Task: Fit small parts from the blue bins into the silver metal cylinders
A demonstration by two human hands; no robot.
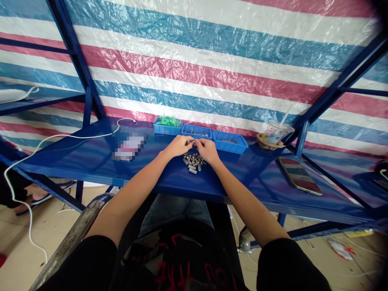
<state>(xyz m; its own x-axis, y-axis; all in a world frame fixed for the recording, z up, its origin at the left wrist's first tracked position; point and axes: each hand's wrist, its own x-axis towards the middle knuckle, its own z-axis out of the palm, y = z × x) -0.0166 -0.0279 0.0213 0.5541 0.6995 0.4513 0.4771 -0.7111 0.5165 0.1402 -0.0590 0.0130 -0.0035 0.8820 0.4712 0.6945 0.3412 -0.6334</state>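
Between my fingertips, above the pile's twelve-o'clock edge, is a small silver metal piece [194,142], too small and too covered for me to tell its shape; the thumb and fingertips of my left hand [180,146] are drawn together on its nine-o'clock side, and those of my right hand [207,149] close on it from three o'clock, so both hands pinch it where they meet.

At six o'clock from it, just beside my hands, lies a loose pile of short, shiny, silver metal cylinders [194,160], some lying on their sides, on the glossy blue metal table [176,174]; from that pile, at eleven o'clock, stands a blue plastic bin of bright green pieces [168,128]; at twelve, partly behind my hands, a shallow blue plastic bin of small metal parts [197,131]; at two, a wider blue plastic bin of small parts [230,142].

Farther out, between two and three, a clear plastic cup with a straw [275,132] sits in a brown moulded holder [266,143]; near three lies a dark-screened phone [299,175]; toward nine, a flat pixelated object [129,146]; beyond it a thin white cable [81,137] runs across the tabletop and over its edge.
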